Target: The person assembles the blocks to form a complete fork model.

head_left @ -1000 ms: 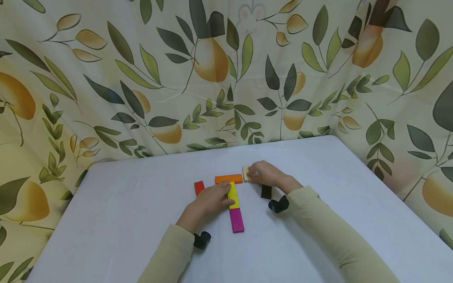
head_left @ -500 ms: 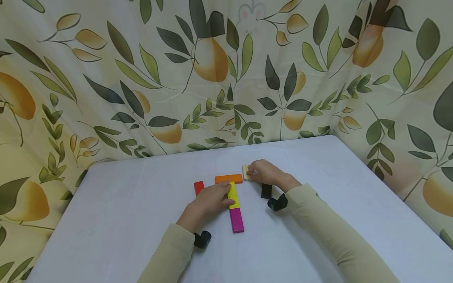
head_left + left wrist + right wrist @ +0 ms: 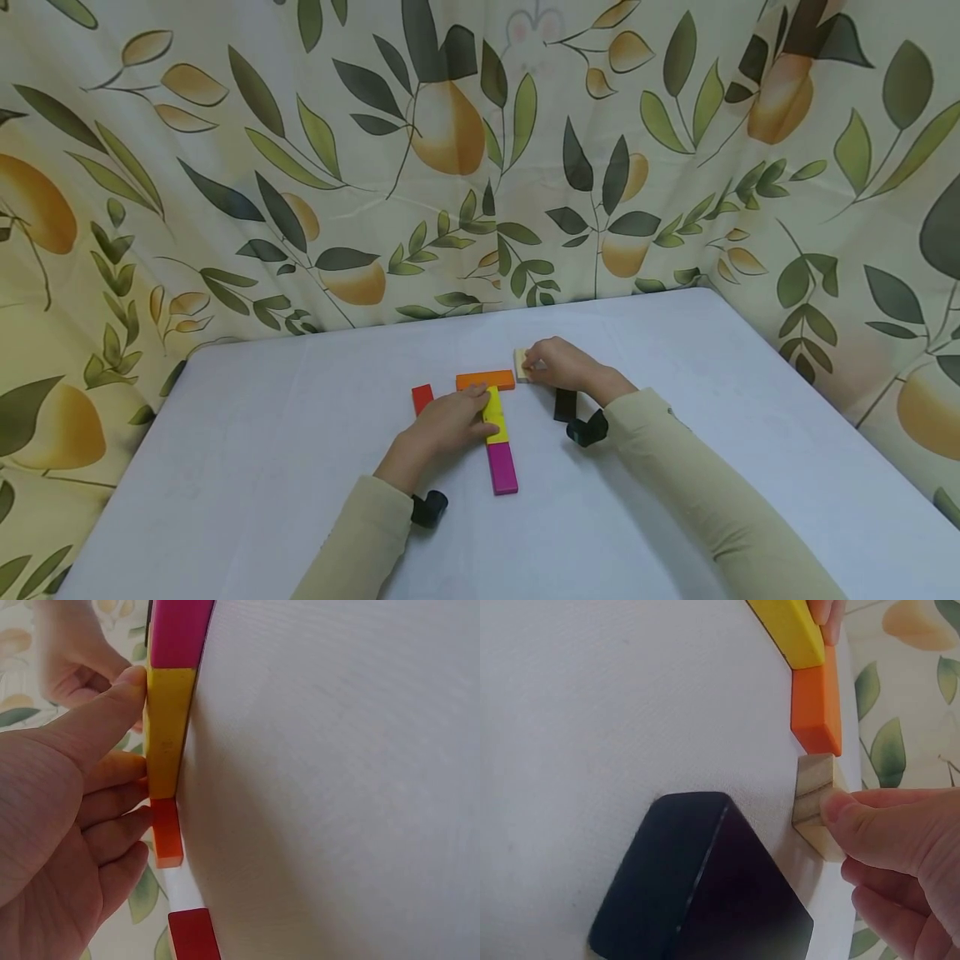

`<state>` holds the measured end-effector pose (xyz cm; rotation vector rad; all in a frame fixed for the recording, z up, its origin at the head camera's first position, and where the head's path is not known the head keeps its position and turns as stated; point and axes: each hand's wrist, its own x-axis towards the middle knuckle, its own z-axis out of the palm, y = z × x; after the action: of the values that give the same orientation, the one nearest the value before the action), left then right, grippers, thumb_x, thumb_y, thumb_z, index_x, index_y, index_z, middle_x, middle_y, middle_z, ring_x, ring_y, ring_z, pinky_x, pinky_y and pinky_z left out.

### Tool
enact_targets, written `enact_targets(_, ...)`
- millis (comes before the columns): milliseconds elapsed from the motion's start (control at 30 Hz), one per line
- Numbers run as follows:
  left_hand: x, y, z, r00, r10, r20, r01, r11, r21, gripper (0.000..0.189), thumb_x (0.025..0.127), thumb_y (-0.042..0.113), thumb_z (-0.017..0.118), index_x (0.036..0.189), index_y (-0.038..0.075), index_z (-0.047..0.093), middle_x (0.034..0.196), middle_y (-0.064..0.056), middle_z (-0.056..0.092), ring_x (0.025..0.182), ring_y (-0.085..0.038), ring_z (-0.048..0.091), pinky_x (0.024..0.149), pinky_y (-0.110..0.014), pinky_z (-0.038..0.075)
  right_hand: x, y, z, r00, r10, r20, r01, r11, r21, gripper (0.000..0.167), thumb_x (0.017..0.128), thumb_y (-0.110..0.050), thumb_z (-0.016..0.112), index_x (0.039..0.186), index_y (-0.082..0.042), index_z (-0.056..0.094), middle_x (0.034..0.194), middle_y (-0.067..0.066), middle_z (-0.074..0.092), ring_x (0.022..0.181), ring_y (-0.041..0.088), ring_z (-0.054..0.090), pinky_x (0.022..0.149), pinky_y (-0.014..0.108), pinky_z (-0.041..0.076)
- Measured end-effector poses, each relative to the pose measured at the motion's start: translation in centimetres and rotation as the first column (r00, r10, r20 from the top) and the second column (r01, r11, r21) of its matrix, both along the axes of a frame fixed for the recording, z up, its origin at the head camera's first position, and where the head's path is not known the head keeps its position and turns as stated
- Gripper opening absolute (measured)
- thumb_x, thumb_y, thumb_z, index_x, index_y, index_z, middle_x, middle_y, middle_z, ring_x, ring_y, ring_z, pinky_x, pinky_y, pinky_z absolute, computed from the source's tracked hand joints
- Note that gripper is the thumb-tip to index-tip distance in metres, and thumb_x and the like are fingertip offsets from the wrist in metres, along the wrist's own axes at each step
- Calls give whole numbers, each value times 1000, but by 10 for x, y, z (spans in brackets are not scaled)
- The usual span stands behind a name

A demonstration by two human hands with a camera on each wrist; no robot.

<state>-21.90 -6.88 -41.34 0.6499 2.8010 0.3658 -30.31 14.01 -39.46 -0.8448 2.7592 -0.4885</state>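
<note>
My left hand [image 3: 450, 418] rests on the yellow block [image 3: 496, 429], its thumb and fingers fairly straight along the top. In the left wrist view its fingertips lie at the yellow and orange blocks. The orange block [image 3: 485, 381] lies crosswise at the far end of the yellow one; a magenta block [image 3: 503, 468] lines up with the near end. My right hand [image 3: 566, 367] pinches a pale bare-wood block [image 3: 814, 787] between thumb and fingers. That block stands crosswise at the right end of the orange one. The fingers hide part of it.
A black block [image 3: 705, 885] lies just below my right hand. A red block [image 3: 422, 398] is partly hidden behind my left hand. All lie on a white-covered table [image 3: 300, 467], with a leaf-and-fruit patterned curtain [image 3: 480, 167] behind.
My right hand has shifted very slightly away from me with the bare-wood block. My left hand stays in place on the yellow block.
</note>
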Motion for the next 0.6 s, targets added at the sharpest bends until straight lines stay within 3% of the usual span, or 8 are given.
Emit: enact_targets(600, 0, 0, 1, 1000, 17, 16, -17, 1000, 7, 64, 85, 46, 59, 137, 12, 45, 142, -2, 39, 130, -18, 34, 101, -35, 34, -8, -4, 0, 1000, 0, 14, 0, 1000, 12, 21, 84, -9, 67, 104, -4, 70, 110, 12, 63, 104, 28, 54, 96, 45, 39)
